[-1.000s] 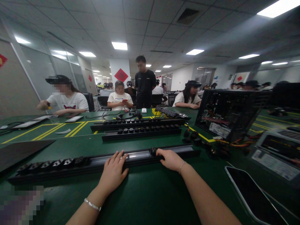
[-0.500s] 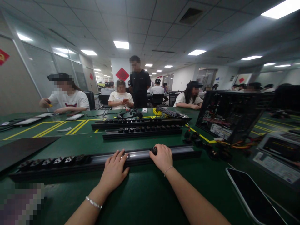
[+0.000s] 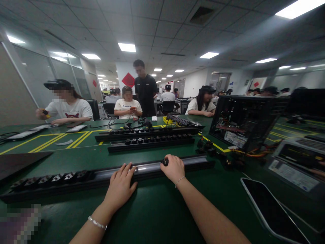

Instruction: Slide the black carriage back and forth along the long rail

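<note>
A long black channel [image 3: 148, 168] with a shiny inner strip lies across the green table, like the housing of a power strip. Several black socket modules [image 3: 57, 178] sit in a row in its left part. My left hand [image 3: 122, 184] rests across the middle of the channel, fingers stretched over its far side. To its right, my right hand [image 3: 174, 168] pinches a small black socket module [image 3: 166, 162] at the channel. Whether that module touches the strip is hard to see, since fingers cover part of it.
Two more black strips with sockets [image 3: 152, 143] lie behind. An open computer case [image 3: 241, 125] and a power supply unit [image 3: 297, 166] stand on the right, near loose black parts [image 3: 207, 145] and a phone [image 3: 271, 206]. People [image 3: 71, 105] sit across the table.
The view has shifted slightly, so the scene sits a little further left. Both hands keep about the same places on the channel, the right one still gripping the module.
</note>
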Motion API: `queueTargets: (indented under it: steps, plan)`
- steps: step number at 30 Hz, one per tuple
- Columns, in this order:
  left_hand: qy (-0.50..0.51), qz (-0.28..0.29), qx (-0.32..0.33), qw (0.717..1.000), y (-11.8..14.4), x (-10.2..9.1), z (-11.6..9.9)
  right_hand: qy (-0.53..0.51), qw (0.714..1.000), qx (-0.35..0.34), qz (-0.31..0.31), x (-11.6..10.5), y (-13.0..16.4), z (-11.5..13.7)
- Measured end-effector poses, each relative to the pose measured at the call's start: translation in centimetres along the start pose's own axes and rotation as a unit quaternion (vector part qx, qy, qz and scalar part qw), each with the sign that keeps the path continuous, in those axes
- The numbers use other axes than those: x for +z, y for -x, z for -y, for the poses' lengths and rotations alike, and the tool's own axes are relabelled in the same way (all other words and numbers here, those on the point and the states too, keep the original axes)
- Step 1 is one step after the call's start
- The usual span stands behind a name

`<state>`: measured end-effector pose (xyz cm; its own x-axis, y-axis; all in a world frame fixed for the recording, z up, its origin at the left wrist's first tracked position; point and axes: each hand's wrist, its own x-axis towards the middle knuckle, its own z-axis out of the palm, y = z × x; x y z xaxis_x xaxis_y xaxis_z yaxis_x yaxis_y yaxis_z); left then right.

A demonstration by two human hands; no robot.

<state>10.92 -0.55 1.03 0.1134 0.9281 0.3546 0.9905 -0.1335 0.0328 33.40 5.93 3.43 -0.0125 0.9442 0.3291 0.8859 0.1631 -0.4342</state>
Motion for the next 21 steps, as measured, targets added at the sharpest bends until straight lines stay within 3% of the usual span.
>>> queueTargets:
  steps: [6, 12, 21]
  plan:
    - [-0.002, 0.003, 0.001, 1.000, 0.00, 0.08, 0.10, 0.002, 1.000, 0.003, 0.004, 0.10, -0.04, -0.16]
    - [-0.003, 0.000, 0.003, 1.000, -0.04, 0.11, 0.18, 0.024, 0.999, 0.010, -0.045, 0.60, 0.32, -0.71]
    - [-0.008, -0.006, 0.005, 1.000, -0.02, 0.30, 0.21, 0.019, 0.999, 0.019, -0.032, 0.25, 0.28, -0.76]
